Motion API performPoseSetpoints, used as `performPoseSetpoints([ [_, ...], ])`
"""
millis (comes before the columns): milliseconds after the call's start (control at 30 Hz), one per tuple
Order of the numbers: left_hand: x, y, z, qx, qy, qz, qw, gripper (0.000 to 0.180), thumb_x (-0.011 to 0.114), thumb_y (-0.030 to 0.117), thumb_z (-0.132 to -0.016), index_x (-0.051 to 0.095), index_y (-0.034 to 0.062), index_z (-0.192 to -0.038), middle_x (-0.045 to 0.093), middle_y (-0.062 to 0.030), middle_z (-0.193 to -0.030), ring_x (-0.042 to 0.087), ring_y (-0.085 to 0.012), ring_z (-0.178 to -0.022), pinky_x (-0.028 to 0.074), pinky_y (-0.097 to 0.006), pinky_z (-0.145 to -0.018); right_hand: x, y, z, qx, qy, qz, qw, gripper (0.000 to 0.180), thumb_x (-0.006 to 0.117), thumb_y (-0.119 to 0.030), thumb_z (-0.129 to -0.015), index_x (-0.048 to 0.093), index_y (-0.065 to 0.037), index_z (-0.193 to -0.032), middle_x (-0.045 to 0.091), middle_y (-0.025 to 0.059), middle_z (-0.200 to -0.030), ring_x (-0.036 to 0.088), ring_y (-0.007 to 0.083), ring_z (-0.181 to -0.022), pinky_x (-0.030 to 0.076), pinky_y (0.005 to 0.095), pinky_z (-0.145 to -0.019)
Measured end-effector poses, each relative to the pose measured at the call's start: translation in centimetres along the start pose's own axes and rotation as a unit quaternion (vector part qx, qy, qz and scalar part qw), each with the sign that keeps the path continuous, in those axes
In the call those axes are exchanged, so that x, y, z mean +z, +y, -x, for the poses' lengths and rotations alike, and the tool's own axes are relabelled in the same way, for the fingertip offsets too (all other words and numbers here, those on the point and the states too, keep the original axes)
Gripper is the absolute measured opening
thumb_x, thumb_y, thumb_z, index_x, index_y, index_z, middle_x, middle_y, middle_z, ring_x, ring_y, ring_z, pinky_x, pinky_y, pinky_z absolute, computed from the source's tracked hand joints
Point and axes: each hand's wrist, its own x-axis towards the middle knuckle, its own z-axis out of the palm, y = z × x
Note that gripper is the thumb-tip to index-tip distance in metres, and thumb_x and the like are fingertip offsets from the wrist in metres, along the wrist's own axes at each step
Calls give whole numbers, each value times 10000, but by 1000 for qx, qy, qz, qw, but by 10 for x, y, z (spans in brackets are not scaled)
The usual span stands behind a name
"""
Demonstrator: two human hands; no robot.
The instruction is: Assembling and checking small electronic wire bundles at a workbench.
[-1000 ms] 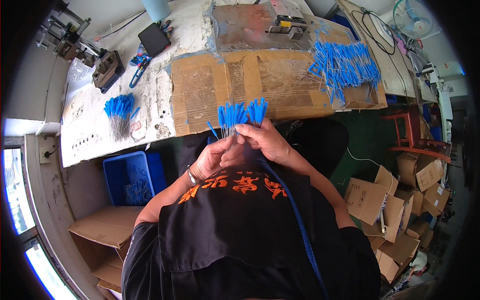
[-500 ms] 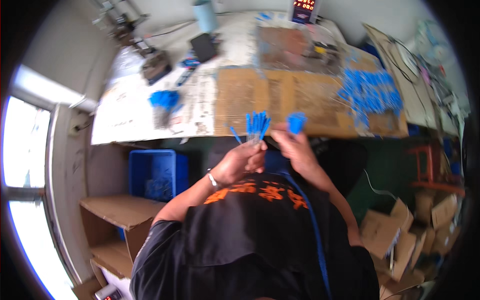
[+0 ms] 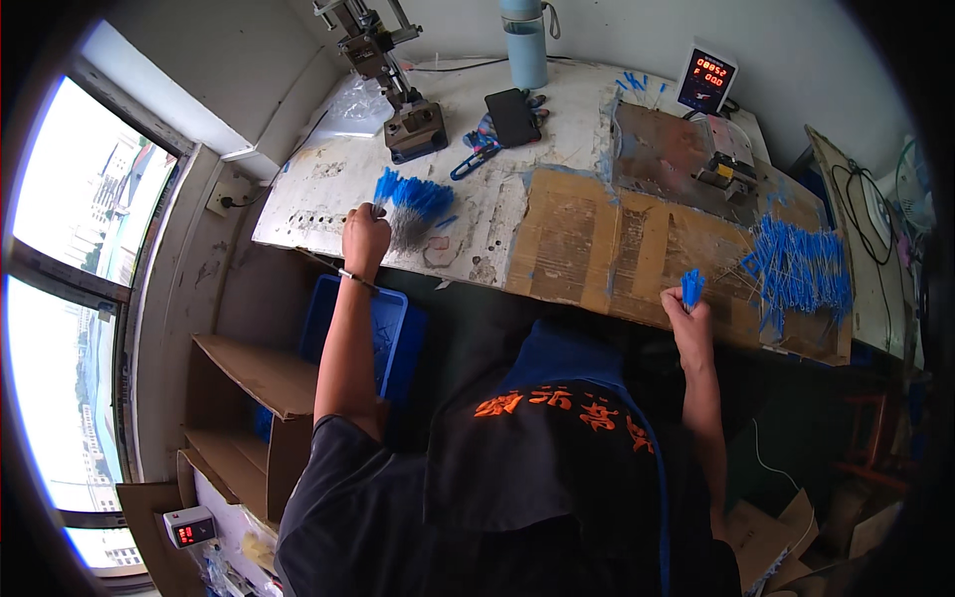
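Note:
Over the left part of the table, my left hand (image 3: 366, 239) is closed at the side of a pile of blue-tipped wires (image 3: 423, 204), whose thin silvery ends point toward the front edge. A few blue tips stick up just beyond its fingers, and it seems to pinch those wires. My right hand (image 3: 688, 320), by the table's front edge, grips a small upright bunch of blue-tipped wires (image 3: 693, 286); their lower ends are hidden in the fist. Right of it, a large heap of blue-tipped wires (image 3: 801, 269) lies on the cardboard sheet (image 3: 567, 239).
A press stand (image 3: 413, 129), a phone (image 3: 512, 117) and a light-blue bottle (image 3: 525, 50) stand or lie at the back. Toward the right are a metal fixture (image 3: 728, 164) and a counter with red digits (image 3: 708, 80). A blue bin (image 3: 396, 343) sits below the table.
My hands have moved apart: the left, from in front of my body to the wire pile, the right, further right with its bunch. The view has shifted too.

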Motion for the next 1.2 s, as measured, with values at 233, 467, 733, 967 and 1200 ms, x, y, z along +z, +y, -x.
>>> performPoseSetpoints([
  [233, 4, 22, -16, -85, -79, -106, 988, 373, 558, 313, -758, 640, 61, -1021, 618, -193, -1043, 597, -350, -970, 472, -426, -826, -2, -3, 1, 68, 8, -65, 996, 86, 606, -116, -846, 612, -37, -814, 494, -63, -680, 411, 26, -625, 340, 212, -569],
  [467, -6, 39, 4, -55, -45, -99, 992, 473, 617, 422, -755, 625, 71, -1072, 614, -180, -1041, 578, -350, -994, 459, -443, -831, -9, -5, 6, 69, 2, -72, 995, 102, 603, -131, -847, 613, -39, -803, 481, -67, -650, 402, 26, -586, 324, 210, -533],
  [733, 49, -38, 0, 100, -3, -33, 994, 463, 630, 373, -811, 532, 70, -1146, 586, -227, -999, 570, -386, -916, 471, -442, -774, -8, 4, 3, 37, -1, -90, 995, 102, 629, -161, -837, 627, -67, -798, 502, -77, -685, 435, 18, -641, 347, 214, -568],
  [967, -23, 112, 71, 253, -101, 135, 953, 268, 596, 185, -863, 594, 67, -1104, 598, -121, -1007, 610, -292, -867, 485, -386, -753, -36, 11, 21, 74, -86, -304, 946, 209, 490, -240, -945, 588, -56, -949, 343, -81, -572, 273, 3, -451, 208, 174, -394],
  [1200, 47, 219, 188, 482, -453, 311, 682, 228, 502, 170, -918, 581, 19, -1069, 572, -166, -1084, 555, -308, -1040, 432, -367, -895, -81, 54, 70, 85, -8, -452, 888, 216, 479, -225, -947, 571, -32, -977, 344, -72, -548, 240, 18, -414, 189, 189, -380],
])
